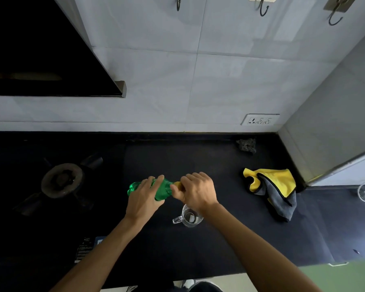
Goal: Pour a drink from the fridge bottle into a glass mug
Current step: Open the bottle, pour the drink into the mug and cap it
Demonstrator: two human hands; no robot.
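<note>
A green plastic bottle (162,189) lies nearly level above the black counter, its base to the left and its neck to the right. My left hand (143,197) wraps around its body. My right hand (198,191) is closed over the yellow cap (178,184) at the neck, and only a sliver of the cap shows. A clear glass mug (189,217) stands upright on the counter just below my right wrist, handle pointing left. My wrist hides part of its rim.
A gas burner (61,182) sits on the stove at the left. A yellow and grey cloth (272,189) lies crumpled at the right. A dark scrubber (247,145) rests by the back wall. The counter's front edge (219,275) runs below my forearms.
</note>
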